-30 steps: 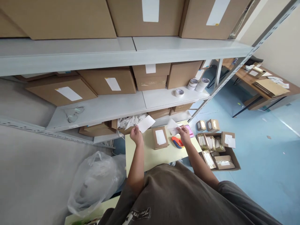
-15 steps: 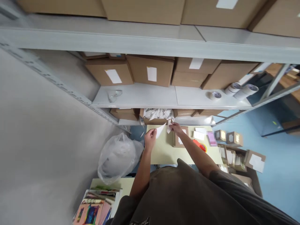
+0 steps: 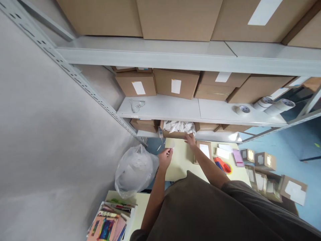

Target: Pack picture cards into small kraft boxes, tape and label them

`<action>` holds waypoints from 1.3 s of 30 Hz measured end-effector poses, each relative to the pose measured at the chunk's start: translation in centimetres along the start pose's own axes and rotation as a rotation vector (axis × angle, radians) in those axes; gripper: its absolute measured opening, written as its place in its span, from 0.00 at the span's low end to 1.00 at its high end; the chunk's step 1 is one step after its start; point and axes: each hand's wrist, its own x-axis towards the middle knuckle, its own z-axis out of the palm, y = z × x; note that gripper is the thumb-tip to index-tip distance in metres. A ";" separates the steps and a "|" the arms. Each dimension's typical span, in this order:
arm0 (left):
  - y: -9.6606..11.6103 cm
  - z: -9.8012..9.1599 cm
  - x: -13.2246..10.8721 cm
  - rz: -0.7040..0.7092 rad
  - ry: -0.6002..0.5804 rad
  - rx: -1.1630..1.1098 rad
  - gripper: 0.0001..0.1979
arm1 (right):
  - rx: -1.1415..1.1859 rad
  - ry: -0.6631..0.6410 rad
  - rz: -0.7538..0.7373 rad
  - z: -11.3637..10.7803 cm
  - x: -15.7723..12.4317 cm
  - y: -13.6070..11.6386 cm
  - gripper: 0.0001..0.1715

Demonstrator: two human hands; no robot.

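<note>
My left hand (image 3: pixel 165 158) is closed in a pinch on a small white label (image 3: pixel 172 144) above the left end of the pale yellow table (image 3: pixel 179 160). My right hand (image 3: pixel 190 139) reaches forward to the open brown box of white paper scraps (image 3: pixel 179 128) on the low shelf; its fingers are at the box's front edge, and whether they hold anything is hidden. A small brown box with a white label (image 3: pixel 203 151) lies on the table just right of my right arm.
An orange tape dispenser (image 3: pixel 223 165) and white labels lie on the table's right part. A white plastic bag (image 3: pixel 135 170) stands left of the table. Small labelled boxes (image 3: pixel 265 161) sit on the blue floor at right. Grey shelves (image 3: pixel 175 110) hold big cartons and tape rolls (image 3: pixel 276 105).
My right hand has moved forward from the label to the box of scraps. My left hand has stayed near the table's left end with the label. The view has swung left.
</note>
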 end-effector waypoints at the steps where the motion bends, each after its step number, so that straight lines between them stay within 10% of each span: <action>1: -0.1 1.0 0.3 0.040 -0.041 0.023 0.16 | 0.011 -0.004 0.063 -0.7 -2.0 1.3 0.32; 5: -0.3 6.6 0.1 0.188 -0.266 0.135 0.13 | 0.215 -0.160 0.246 -3.7 -9.8 5.4 0.34; 10: -1.0 13.4 -2.5 0.249 -0.550 0.145 0.12 | 0.304 0.149 0.252 -8.8 -12.9 6.9 0.26; 15: -2.8 17.6 -3.7 -0.187 -0.433 0.046 0.22 | 0.332 0.251 0.250 -13.1 -12.5 7.8 0.24; 27: -4.4 22.6 -4.4 -0.446 -0.451 0.341 0.13 | -0.314 0.447 0.245 -16.3 -10.3 11.6 0.26; 39: -4.6 23.5 -4.7 -0.461 -0.500 0.649 0.19 | -0.580 0.420 0.298 -16.5 -9.7 12.7 0.28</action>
